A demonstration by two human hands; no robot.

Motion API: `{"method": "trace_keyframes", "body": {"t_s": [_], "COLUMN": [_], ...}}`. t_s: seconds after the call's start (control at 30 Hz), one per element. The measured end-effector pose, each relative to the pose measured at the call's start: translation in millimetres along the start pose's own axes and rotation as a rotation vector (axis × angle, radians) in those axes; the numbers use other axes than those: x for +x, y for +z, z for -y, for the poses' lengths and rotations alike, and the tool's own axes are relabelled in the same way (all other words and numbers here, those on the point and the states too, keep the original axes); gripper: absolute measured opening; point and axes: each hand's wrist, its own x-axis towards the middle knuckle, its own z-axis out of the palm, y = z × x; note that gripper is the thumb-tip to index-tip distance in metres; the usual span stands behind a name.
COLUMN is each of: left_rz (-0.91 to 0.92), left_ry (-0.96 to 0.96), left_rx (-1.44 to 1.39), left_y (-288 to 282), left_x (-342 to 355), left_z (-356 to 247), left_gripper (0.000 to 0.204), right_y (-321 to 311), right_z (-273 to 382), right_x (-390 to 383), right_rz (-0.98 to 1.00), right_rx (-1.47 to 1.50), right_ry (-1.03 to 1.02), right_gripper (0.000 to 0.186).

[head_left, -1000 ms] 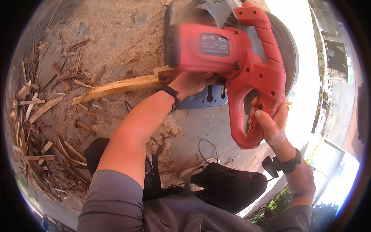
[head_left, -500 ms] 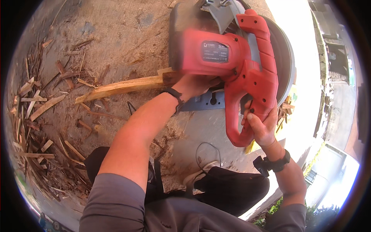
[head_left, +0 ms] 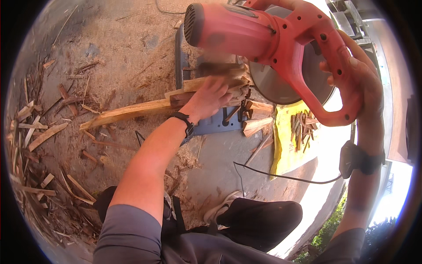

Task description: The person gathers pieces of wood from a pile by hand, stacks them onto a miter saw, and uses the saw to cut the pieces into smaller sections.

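Note:
My right hand (head_left: 368,86) is wrapped round the rear handle of a red cut-off saw (head_left: 237,31), whose head is tilted up. Its round grey blade (head_left: 274,86) hangs beside the wood. My left hand (head_left: 209,99) presses down with bent fingers on several rough wood strips (head_left: 193,84) lying across the saw's blue-grey metal base (head_left: 215,124). One long, pale strip (head_left: 127,112) sticks out to the left past the base. Cut wood ends (head_left: 257,126) lie at the base's right side, close to the blade. Part of the left fingers is blurred.
A yellow sheet (head_left: 281,152) with short wood sticks (head_left: 303,130) lies to the right. Scrap wood (head_left: 33,176) is heaped at the far left, and sawdust covers the floor. A dark cable (head_left: 290,178) runs near my right wrist. My shoe (head_left: 222,207) is below the base.
The saw head has swung up, its handle moving right with my right hand, uncovering the wood, base and yellow sheet. My left hand has shifted slightly left and down, out from under the motor.

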Motion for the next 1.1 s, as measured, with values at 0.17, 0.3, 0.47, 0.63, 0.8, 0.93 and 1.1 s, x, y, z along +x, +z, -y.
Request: {"method": "trace_keyframes", "body": {"t_s": [0.17,0.3,0.47,0.63,0.8,0.93,1.1], "left_rz": [0.042,0.125,0.197,0.376,0.355,0.241,0.305], "left_ry": [-0.006,-0.261,-0.531,-0.461,-0.279,-0.231,-0.179], "left_rx": [0.041,0.044,-0.072,-0.120,-0.103,-0.197,-0.247], "left_y": [-38,-59,-63,-73,-64,-61,-43], "left_x": [-12,-23,-18,-23,-27,-34,-18], "left_z": [-2,3,11,12,-21,-27,-40], "left_gripper": [0.071,0.095,0.102,0.095,0.090,0.085,0.077], "right_y": [9,4,-37,-62,-43,-40,-41], "right_z": [-28,-25,9,2,9,7,12], "right_x": [-33,-24,10,44,54,60,60], "right_rz": [-0.269,-0.295,-0.202,-0.284,-0.172,-0.137,-0.114], "right_rx": [-0.351,-0.338,-0.423,-0.483,-0.460,-0.425,-0.404], "right_ry": [-0.300,-0.329,-0.330,-0.236,-0.251,-0.260,-0.253], "right_gripper": [0.064,0.058,0.056,0.055,0.055,0.055,0.054]}}
